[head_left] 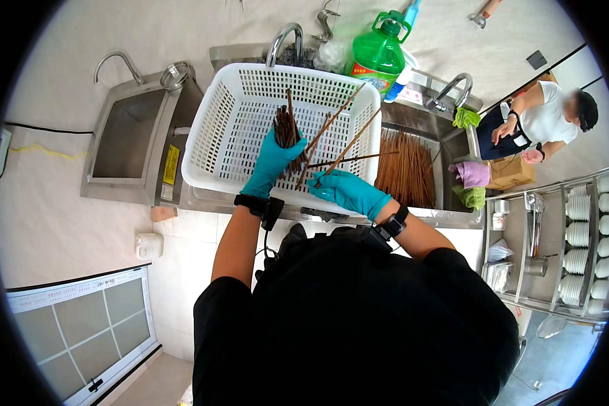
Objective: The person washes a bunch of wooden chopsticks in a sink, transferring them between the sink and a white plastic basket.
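The left hand (275,160) grips a bundle of sticks (285,126); the right hand (346,192) pinches one stick (352,142). Probably light and stiff, they suit holding around the middle.

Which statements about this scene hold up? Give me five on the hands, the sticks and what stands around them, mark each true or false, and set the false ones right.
1. The left hand grips a bundle of brown sticks. True.
2. The right hand is bare. False: it wears a teal glove, as the left one does.
3. The white basket has slotted openings in its floor. True.
4. The green jug lies inside the basket. False: it stands outside, beyond the basket's far right corner.
5. More brown sticks lie in the sink to the right of the basket. True.
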Available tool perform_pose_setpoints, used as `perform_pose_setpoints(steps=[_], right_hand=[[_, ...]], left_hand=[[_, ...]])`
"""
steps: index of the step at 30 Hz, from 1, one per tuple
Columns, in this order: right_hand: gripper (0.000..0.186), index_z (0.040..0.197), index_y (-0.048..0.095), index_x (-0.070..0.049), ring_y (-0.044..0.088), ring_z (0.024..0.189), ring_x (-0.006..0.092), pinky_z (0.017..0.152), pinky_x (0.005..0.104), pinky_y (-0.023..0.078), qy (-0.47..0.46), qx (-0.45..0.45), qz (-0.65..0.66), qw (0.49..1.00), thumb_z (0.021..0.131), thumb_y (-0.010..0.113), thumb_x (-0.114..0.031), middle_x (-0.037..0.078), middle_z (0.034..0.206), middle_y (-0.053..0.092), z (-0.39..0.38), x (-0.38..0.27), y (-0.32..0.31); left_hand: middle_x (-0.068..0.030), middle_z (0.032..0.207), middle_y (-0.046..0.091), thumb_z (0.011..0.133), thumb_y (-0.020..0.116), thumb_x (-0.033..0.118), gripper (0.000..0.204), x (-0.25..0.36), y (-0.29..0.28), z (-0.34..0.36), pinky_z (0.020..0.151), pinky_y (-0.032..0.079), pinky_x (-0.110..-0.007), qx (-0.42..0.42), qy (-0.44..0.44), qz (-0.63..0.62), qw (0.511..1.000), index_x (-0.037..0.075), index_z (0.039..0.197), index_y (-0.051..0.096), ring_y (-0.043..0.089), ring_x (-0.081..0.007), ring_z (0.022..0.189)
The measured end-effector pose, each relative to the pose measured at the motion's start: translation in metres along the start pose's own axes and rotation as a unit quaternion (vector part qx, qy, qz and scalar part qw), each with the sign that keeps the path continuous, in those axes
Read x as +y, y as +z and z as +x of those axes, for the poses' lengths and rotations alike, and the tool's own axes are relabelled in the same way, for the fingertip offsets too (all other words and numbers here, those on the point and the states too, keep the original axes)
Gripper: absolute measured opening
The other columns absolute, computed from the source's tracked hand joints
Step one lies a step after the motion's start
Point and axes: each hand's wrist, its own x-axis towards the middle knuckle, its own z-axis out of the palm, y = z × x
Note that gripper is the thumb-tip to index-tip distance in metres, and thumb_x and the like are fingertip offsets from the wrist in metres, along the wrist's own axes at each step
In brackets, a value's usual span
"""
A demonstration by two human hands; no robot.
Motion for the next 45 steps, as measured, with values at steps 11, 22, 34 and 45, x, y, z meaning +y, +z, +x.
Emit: perform_pose_setpoints(steps=[11, 22, 34, 45], right_hand=[[0.077, 0.14, 0.027, -0.016, 0.053, 0.107, 0.0313, 0.082, 0.032, 0.048, -0.128, 0.046, -0.626, 0.768, 0.074, 0.057, 0.012, 0.018, 0.129, 0.046, 0.082, -0.005, -0.1], [0.031, 0.079, 0.056, -0.001, 0.055, 0.06, 0.0254, 0.051, 0.0435, 0.044, 0.005, 0.372, -0.313, 0.874, 0.087, 0.054, -0.031, 0.014, 0.074, 0.059, 0.208, -0.048, -0.078], [0.03, 0.093, 0.058, -0.005, 0.049, 0.056, 0.0165, 0.052, 0.0309, 0.047, 0.105, 0.177, -0.394, 0.896, 0.082, 0.057, -0.033, 0.007, 0.074, 0.052, 0.114, -0.067, -0.066], [0.037, 0.126, 0.047, -0.004, 0.051, 0.109, 0.0144, 0.092, 0.026, 0.041, -0.253, -0.05, -0.545, 0.798, 0.093, 0.047, -0.021, 0.007, 0.119, 0.055, 0.043, -0.114, 0.028]], left_hand=[[-0.0064, 0.096, 0.06, 0.074, 0.074, 0.014, 0.044, -0.006, -0.002, 0.007, 0.072, 0.051, -0.03, -0.008, -0.003, 0.005, 1.0, 0.002, 0.11, 0.051, 0.059, -0.0161, 0.084], [-0.0088, 0.1, 0.061, 0.073, 0.073, 0.015, 0.05, -0.018, -0.008, 0.004, 0.074, 0.051, -0.031, 0.025, 0.002, 0.037, 0.999, 0.001, 0.114, 0.048, 0.06, -0.0177, 0.09], [-0.0054, 0.093, 0.061, 0.075, 0.072, 0.011, 0.036, -0.017, -0.005, 0.003, 0.071, 0.051, -0.03, 0.021, 0.004, -0.001, 1.0, 0.003, 0.104, 0.051, 0.06, -0.0151, 0.083], [-0.0066, 0.098, 0.061, 0.075, 0.071, 0.01, 0.037, -0.013, -0.003, 0.0, 0.074, 0.051, -0.031, -0.008, -0.007, 0.013, 1.0, 0.004, 0.106, 0.053, 0.06, -0.0167, 0.087]])
